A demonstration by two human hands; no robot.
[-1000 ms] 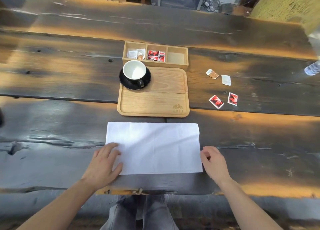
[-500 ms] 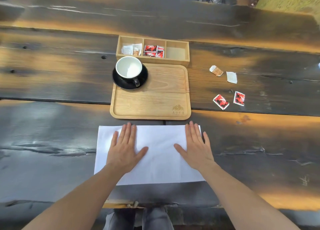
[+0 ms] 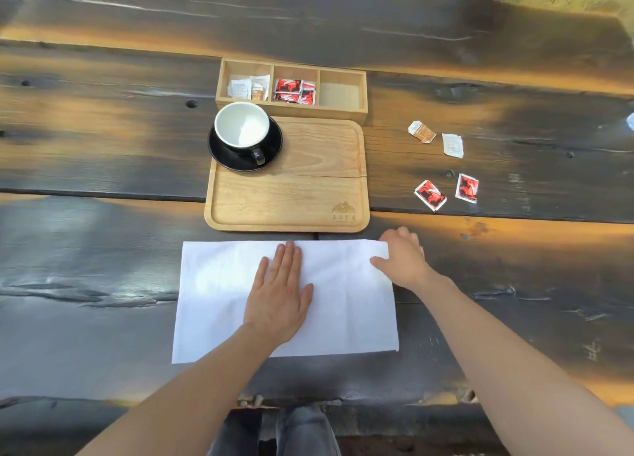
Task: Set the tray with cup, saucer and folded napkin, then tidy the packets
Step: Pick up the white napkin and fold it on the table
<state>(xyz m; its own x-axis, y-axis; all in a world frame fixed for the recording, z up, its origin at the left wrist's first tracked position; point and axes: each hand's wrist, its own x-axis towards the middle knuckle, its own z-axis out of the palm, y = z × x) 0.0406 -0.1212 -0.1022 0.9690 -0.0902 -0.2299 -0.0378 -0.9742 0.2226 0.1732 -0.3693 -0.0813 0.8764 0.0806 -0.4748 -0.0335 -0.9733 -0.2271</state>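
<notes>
A white napkin (image 3: 219, 294) lies spread flat on the dark wooden table, just in front of the wooden tray (image 3: 291, 198). On the tray's far left corner a white-lined black cup (image 3: 242, 126) stands on its black saucer (image 3: 274, 143). My left hand (image 3: 279, 298) rests flat on the middle of the napkin, fingers together. My right hand (image 3: 401, 260) is at the napkin's far right corner, thumb on top of the cloth and fingers curled over the edge. Two red packets (image 3: 430, 195) and two pale packets (image 3: 453, 144) lie loose to the right of the tray.
A three-compartment wooden box (image 3: 343, 112) stands behind the tray: white and brown packets on the left, red ones in the middle, nothing in the right compartment. The table's near edge (image 3: 308, 400) runs just above my knees.
My left hand slid right, to the napkin's middle. My right hand left the cloth's surface and moved to its far right corner, where the fingers curled over the edge.
</notes>
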